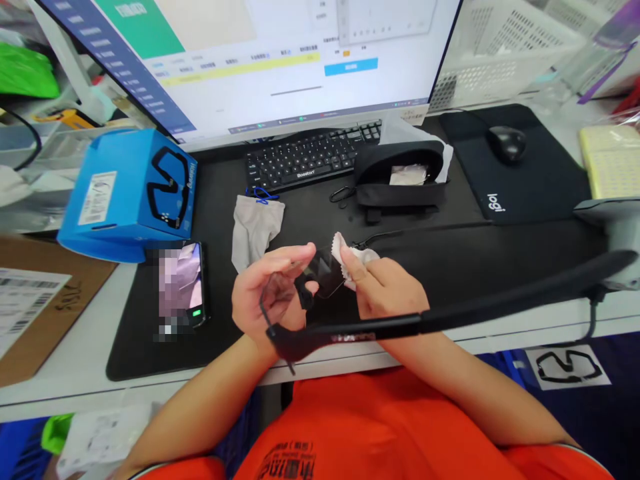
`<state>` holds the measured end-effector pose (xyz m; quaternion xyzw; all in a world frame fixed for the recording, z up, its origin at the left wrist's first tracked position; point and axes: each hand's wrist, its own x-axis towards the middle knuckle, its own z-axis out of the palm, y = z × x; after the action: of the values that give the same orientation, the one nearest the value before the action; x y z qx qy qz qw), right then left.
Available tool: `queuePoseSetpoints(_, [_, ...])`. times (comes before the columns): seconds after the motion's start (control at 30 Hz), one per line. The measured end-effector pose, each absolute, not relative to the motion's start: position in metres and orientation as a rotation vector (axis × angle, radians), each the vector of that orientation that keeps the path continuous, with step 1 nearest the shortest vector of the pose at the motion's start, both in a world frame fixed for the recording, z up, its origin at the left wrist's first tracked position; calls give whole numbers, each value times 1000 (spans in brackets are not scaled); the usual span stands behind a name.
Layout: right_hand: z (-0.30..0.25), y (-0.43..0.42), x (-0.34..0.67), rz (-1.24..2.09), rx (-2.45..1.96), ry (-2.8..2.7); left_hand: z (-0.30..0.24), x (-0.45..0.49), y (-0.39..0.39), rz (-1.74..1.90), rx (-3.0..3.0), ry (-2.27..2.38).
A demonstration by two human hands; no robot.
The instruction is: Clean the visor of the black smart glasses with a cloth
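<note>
The left hand [267,293] and right hand [387,290] meet just above the near edge of a black desk mat [450,260], both closed on the same pair of black glasses [320,277]. The left hand curls around the frame from the left, thumb on top, fingers wrapped beneath. The right hand pinches a small white cloth [350,255] against a lens — thumb and forefinger pressed together on it, the rest of the fingers folded. One temple arm of the glasses runs out toward the person's chest, ending at a dark tip below the left wrist.

On the mat to the left lies a phone [183,287] with its screen lit, and just behind it stands a blue box [127,193] printed with an outline of glasses. A grey pouch [255,227] with a blue cord lies crumpled between the phone and the keyboard [313,157]. Right of the keyboard sits an open black case [400,177] with something pale inside; a black clip lies just beside it. Farther right a mouse [506,143] rests on a mousepad [520,167]. A monitor [280,60] fills the back, lit — its text too small to read. A long dark arm [500,303] crosses the foreground from the right.
</note>
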<state>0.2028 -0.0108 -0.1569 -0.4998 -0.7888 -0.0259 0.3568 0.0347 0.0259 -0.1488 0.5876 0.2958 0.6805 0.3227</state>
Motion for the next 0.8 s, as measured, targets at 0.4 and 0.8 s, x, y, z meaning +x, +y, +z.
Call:
queuePoseSetpoints(0.4, [-157, -12, 210, -117, -1312, -2062, -154, 30, 30, 1782, 1786, 657])
queuePoseSetpoints(0.8, [-169, -12, 205, -70, -1342, -2069, -153, 34, 31, 1778, 1748, 674])
